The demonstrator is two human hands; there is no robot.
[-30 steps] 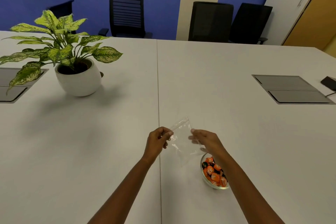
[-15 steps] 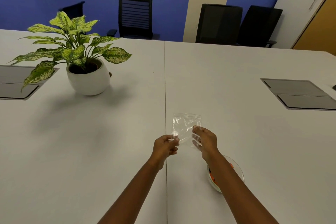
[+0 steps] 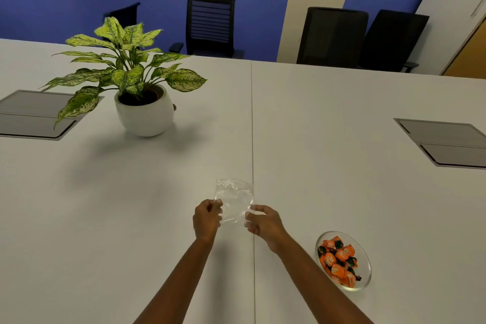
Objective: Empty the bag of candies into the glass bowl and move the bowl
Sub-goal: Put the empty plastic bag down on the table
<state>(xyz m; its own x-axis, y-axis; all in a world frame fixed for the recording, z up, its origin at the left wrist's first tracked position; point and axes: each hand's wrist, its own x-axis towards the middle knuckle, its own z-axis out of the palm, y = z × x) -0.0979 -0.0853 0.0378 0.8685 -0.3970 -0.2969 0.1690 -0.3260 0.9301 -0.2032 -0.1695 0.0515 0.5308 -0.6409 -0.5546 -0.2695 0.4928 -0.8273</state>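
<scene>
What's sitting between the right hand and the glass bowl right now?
Nothing: in the head view, only bare white table lies between the right hand and the glass bowl.

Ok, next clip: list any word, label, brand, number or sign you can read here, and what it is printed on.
Nothing can be read with confidence.
Orange candies in the glass bowl: pale marks on the wrappers, too small and blurred to read.
Clear bag, held between left hand and right hand: no print visible.
White plant pot, grey table hatches, chairs, walls: no text or signs.
</scene>
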